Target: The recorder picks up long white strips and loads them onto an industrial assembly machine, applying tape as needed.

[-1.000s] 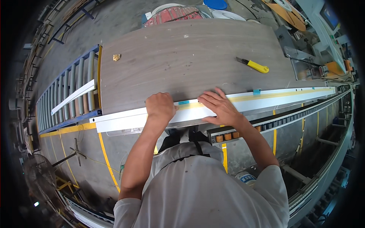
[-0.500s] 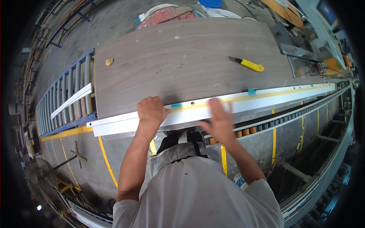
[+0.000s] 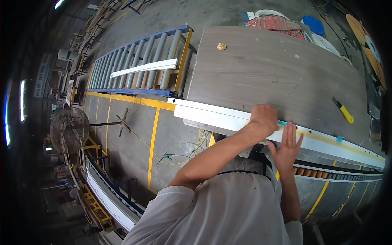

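A long white strip [image 3: 212, 115] lies along the near edge of the brown table, with a yellowish tape band [image 3: 322, 138] running on its right part. My left hand [image 3: 263, 119] is closed in a fist on the strip, where the band reaches it. Whatever its fingers hold is hidden. Just right of it, my right hand [image 3: 287, 148] rests on the strip with its fingers stretched out and its thumb apart. A blue tape piece [image 3: 281, 122] shows between the hands, and another blue piece [image 3: 339, 139] sits farther right.
On the table [image 3: 253, 73] lie a yellow utility knife [image 3: 346, 113] and a small crumpled tan lump [image 3: 221, 46]. A roller conveyor [image 3: 139, 61] at the left carries white strips [image 3: 145, 68]. A fan [image 3: 69, 130] stands farther left, and a hose [image 3: 179, 163] lies on the floor.
The view has turned to the left. Along the strip, my right hand has moved left, close beside my left hand. The left fist stays at about the same spot on the strip.
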The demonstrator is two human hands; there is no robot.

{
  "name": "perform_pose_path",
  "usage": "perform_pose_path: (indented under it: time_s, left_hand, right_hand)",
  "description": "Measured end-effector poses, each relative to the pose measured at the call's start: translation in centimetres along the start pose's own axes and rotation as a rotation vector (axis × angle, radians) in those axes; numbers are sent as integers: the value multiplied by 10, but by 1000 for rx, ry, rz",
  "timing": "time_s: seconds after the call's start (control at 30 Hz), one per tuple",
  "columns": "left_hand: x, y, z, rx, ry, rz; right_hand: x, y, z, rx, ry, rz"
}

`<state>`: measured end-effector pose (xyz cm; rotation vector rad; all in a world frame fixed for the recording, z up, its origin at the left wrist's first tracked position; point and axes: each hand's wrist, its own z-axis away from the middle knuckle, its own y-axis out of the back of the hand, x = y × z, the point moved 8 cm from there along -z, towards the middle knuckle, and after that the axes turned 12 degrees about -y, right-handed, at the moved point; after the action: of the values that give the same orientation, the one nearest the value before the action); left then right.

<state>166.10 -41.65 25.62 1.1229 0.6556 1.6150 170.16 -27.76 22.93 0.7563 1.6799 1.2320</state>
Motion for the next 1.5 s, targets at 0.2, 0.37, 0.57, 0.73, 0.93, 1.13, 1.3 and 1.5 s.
perform_pose_path:
  time_s: [0.2, 0.37, 0.57, 0.73, 0.93, 1.13, 1.3, 1.5]
  left_hand:
    - [-63, 15, 46, 15, -370, 773]
    - [-185, 56, 111, 32, -399, 1008]
    - [-361, 80, 209, 263, -208, 873]
    - [-381, 73, 214, 309, -37, 392]
    - [-377, 68, 212, 266, 84, 210]
    - [-380, 58, 211, 303, 83, 130]
    - [-381, 51, 212, 304, 101, 184]
    - [-383, 48, 211, 291, 106, 196]
  right_hand:
    - [-1, -1, 0, 4, 20, 147]
    - [0, 1, 2, -56, -69, 201]
    - [-9, -2, -3, -117, -48, 208]
    - [-16, 8, -1, -83, -87, 226]
    - [-167, -8, -37, -92, 74, -88]
    - [-308, -64, -53, -301, 370, -255]
    - [-315, -86, -50, -357, 348, -245]
    - [-317, -88, -46, -352, 408, -200]
